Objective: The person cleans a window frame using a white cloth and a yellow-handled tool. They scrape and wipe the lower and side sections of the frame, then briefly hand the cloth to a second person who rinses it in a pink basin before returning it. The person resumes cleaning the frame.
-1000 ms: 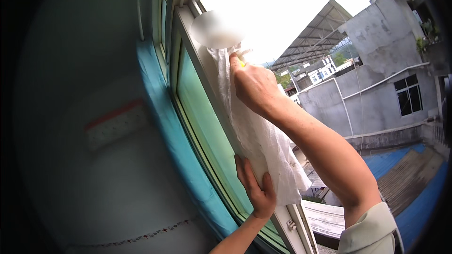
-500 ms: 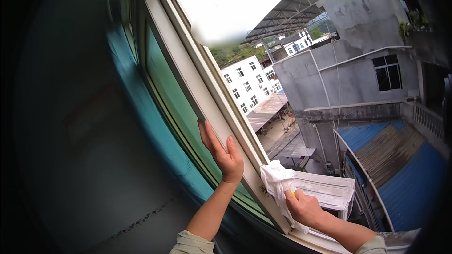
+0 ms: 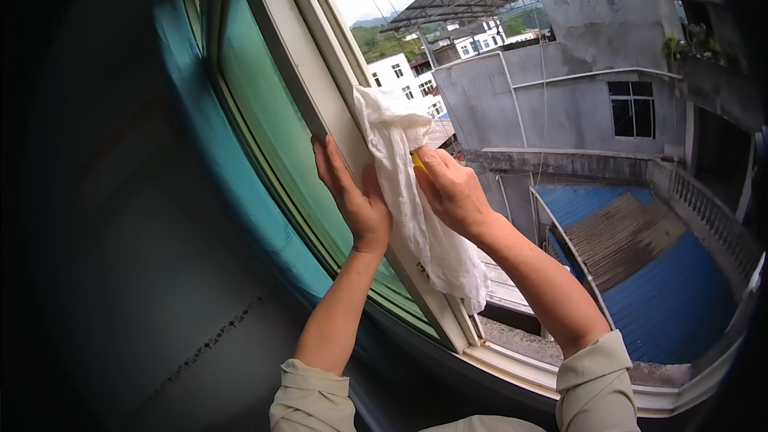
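My left hand (image 3: 356, 206) lies against the light-coloured sash frame (image 3: 298, 56) of a sliding window, its fingers stretched along the edge by the glass. To the right, my right hand (image 3: 456, 196) is closed on a thin white cloth (image 3: 400, 164). A small yellow piece (image 3: 417, 160) shows at its fingertips, under or beside the cloth; its kind is mostly hidden. The cloth is pressed to the outer side of the frame, and its lower end hangs down loosely. Green-tinted glass (image 3: 264, 96) fills the sash left of my left hand.
A blue curtain (image 3: 232, 168) hangs along the left of the window. The white sill track (image 3: 520, 368) crosses below. Beyond the opening stand a grey building (image 3: 560, 104) and a lower blue and brown corrugated roof (image 3: 648, 272). A pale slatted ledge (image 3: 504, 284) sits outside, behind the cloth.
My right hand has carried the cloth up along the frame from near the sill to about my left hand's height. The left hand stays on the frame; the view has shifted slightly.
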Demonstrator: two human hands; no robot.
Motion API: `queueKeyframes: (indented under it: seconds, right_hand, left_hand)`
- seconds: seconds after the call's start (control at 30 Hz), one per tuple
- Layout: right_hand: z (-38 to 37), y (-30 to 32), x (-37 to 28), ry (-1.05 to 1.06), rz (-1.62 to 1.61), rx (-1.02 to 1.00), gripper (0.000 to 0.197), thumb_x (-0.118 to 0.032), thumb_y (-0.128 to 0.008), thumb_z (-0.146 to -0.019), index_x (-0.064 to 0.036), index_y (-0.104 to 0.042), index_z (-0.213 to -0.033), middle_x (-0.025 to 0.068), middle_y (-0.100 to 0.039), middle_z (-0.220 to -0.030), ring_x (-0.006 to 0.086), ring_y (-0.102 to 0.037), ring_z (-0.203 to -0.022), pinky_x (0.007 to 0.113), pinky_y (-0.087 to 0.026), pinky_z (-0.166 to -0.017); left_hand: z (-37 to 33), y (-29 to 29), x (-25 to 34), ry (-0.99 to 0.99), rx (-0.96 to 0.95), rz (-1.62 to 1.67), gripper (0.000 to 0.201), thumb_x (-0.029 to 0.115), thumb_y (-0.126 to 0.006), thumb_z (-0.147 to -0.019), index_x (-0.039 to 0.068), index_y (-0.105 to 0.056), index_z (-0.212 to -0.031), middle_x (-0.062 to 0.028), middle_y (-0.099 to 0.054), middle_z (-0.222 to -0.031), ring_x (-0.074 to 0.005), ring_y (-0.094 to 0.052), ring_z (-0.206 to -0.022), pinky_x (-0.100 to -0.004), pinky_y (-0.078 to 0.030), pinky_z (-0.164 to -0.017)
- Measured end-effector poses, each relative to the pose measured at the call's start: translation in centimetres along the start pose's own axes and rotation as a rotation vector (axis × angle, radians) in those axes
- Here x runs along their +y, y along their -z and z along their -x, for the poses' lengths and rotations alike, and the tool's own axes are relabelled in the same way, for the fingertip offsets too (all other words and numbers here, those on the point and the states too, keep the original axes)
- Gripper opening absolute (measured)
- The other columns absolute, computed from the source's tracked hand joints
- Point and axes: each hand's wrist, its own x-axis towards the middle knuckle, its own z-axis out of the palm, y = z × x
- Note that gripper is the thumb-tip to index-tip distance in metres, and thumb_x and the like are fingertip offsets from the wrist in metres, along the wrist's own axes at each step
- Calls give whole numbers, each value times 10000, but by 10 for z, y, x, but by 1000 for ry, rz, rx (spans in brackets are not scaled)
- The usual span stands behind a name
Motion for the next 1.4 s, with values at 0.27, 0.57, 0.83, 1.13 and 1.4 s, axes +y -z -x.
queueKeyframes:
  seconds: [0.27,0.57,0.83,1.13,1.4]
  right_hand:
    - [236,33,-38,-237,20,-332,274,50,-651,-841,8,-569,-1100,175,-536,-834,384,-574,-601,447,-464,-472]
    - [295,115,-98,-1686,-1031,-109,205,-231,-593,-986,-29,-625,-1008,10,-496,-682,83,-424,-485,287,-487,-459]
    - [291,173,-84,-1336,-1874,31,412,-382,-596,-937,-63,-589,-1198,-16,-453,-606,68,-417,-425,333,-512,-421]
    - [313,229,-124,-1038,-2039,327,650,-490,-644,-899,-94,-508,-1397,96,-609,-725,134,-550,-476,327,-502,-370]
    - [338,314,-184,-1037,-1382,384,563,-519,-610,-904,-135,-559,-1314,97,-657,-1049,232,-638,-783,424,-536,-690]
  left_hand:
    - [-5,-1,1,-54,47,-21,622,65,-517,-1000,-3,-244,-1555,-222,-207,-1603,-375,-251,-1480,-459,-241,-1205]
    - [-5,2,-11,-61,32,-33,632,50,-524,-990,9,-242,-1554,-222,-224,-1589,-372,-245,-1479,-458,-248,-1202]
    - [18,29,33,-89,-81,-158,643,-33,-573,-932,59,-340,-1524,-168,-350,-1538,-327,-310,-1454,-425,-301,-1180]
    - [248,-29,139,786,-1342,1262,814,61,-589,-866,80,-220,-1592,-98,-472,-1511,-229,-425,-1390,-396,-323,-1143]
    - [323,-44,186,502,-1868,1137,267,159,-754,-852,5,-712,-1066,-31,-640,-944,-130,-566,-845,-299,-456,-762]
